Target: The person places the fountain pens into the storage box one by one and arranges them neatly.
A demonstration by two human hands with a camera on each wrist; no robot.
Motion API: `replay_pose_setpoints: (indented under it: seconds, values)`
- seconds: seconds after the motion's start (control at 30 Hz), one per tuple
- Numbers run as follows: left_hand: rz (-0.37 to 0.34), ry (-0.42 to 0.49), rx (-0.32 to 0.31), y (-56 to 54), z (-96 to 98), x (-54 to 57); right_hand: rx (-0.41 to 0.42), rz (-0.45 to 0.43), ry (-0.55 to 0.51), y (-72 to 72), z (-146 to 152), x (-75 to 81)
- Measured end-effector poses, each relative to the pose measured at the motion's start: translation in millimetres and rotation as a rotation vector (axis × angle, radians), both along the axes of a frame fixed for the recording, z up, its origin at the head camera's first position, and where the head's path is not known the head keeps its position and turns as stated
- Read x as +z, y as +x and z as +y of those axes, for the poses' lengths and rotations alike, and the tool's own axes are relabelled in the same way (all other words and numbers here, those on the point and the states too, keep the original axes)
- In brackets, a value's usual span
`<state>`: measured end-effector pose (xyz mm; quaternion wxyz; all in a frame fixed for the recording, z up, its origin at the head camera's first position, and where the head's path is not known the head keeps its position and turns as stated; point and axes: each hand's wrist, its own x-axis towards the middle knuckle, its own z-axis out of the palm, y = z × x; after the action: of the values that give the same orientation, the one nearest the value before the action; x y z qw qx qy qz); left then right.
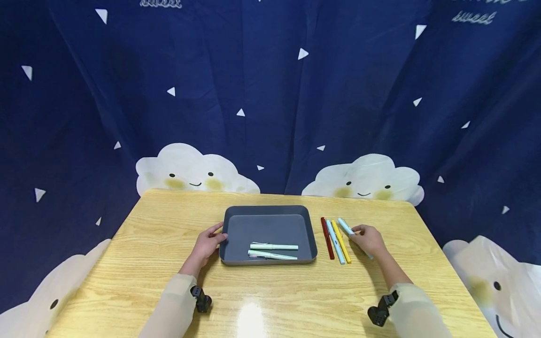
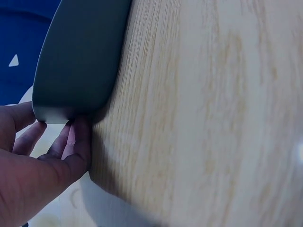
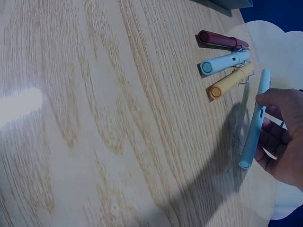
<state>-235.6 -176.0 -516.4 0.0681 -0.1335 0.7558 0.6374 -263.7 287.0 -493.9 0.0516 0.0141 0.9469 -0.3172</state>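
Note:
A dark grey rectangular tray (image 1: 270,225) lies on the table, and my left hand (image 1: 208,244) holds its left edge, thumb at the rim. Seen from the left wrist, the fingers (image 2: 81,142) meet the tray's outer wall (image 2: 78,71). Two pale green pens (image 1: 276,246) lie side by side in the tray's near part. My right hand (image 1: 368,238) pinches a light blue pen (image 3: 255,118) between thumb and fingers, tilted over the table. Left of that hand lie a dark red pen (image 1: 327,238), another light blue pen (image 1: 335,241) and a yellow pen (image 1: 341,241).
The wooden table (image 1: 270,295) has its far edge against a dark blue curtain (image 1: 270,94) printed with clouds and triangles. Black wrist cameras (image 1: 202,299) sit on both forearms. The loose pens lie just right of the tray.

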Motion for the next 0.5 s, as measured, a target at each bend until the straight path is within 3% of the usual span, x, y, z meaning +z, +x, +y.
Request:
replay_pose_setpoints:
  seconds: [0.5]
  values:
    - [0.01,-0.003,-0.004,-0.8,0.3,-0.5,0.048,0.004,-0.048,-1.0,6.9,5.7]
